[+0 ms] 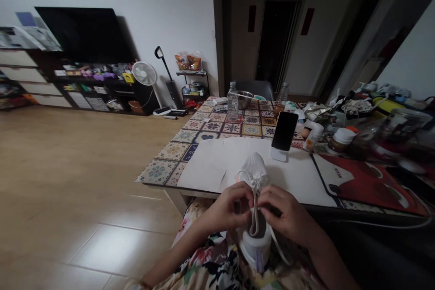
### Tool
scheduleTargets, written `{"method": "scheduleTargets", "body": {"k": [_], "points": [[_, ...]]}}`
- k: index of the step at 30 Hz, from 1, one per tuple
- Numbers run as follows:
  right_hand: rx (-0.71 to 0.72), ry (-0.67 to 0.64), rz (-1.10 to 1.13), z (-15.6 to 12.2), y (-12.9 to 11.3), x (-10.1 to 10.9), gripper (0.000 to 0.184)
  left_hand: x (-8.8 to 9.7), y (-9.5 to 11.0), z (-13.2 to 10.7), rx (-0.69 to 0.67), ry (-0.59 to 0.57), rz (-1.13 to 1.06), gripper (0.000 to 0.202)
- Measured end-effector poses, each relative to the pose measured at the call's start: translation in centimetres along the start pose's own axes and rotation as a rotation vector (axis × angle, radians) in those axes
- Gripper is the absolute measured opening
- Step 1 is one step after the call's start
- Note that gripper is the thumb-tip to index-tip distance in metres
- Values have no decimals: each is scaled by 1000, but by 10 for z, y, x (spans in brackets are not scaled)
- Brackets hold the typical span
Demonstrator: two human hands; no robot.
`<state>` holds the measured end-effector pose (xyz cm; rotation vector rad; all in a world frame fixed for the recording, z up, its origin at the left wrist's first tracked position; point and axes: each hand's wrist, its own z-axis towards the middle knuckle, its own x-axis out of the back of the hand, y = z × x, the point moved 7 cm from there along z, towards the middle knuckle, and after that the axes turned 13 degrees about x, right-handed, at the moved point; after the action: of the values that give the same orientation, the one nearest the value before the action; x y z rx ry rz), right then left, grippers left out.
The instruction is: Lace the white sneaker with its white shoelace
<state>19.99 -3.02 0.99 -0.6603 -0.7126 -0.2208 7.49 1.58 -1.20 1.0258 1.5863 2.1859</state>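
Observation:
A white sneaker [255, 170] rests with its toe on the table edge and its heel over my lap. My left hand [227, 209] and my right hand [284, 214] meet over the shoe's middle, each pinching a white shoelace [254, 217]. One lace loops down between my hands, another trails past the heel at the right. My fingers hide the eyelets.
A white sheet [217, 163] covers the near part of the patterned table [190, 138]. A dark phone [284, 131] stands on a white stand behind the shoe. Bottles [232, 102], jars and clutter fill the right side. A red mat [370, 186] lies at right. Wooden floor lies at left.

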Motion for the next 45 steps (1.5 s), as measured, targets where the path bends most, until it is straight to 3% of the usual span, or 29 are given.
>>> {"method": "scheduleTargets", "body": {"k": [6,10,16,20,25,27,29,31,32,34,36,40,45], "points": [[-36,-22,12,1,-3,-2,19,0,1,1,-52,9,-16,11],[-34,-13,76,0,2,-1,9,0,2,0,-22,19,-33,5],[-29,59,443,-7,11,4,41,7,3,-5,-3,-64,-197,38],[42,336,674,-12,12,25,51,26,0,-10,-33,-9,-468,52],[-12,779,776,-26,29,56,41,54,-2,-21,-167,246,-829,60],[-88,887,689,-33,34,58,30,50,4,-24,-177,220,-798,56],[-147,925,545,-38,30,52,21,35,11,-24,-126,107,-653,38],[-170,848,371,-37,18,41,17,17,12,-23,-27,19,-498,22],[-162,741,294,-32,10,32,17,10,12,-22,14,9,-455,26],[-108,504,154,-20,-7,14,16,2,13,-20,31,33,-388,37],[-22,352,47,-12,-20,2,18,0,18,-19,-9,89,-326,34],[99,233,-42,-4,-30,-4,18,4,32,-21,-122,147,-257,23],[128,173,-111,-1,-33,-3,14,9,40,-26,-169,181,-230,19]]}}
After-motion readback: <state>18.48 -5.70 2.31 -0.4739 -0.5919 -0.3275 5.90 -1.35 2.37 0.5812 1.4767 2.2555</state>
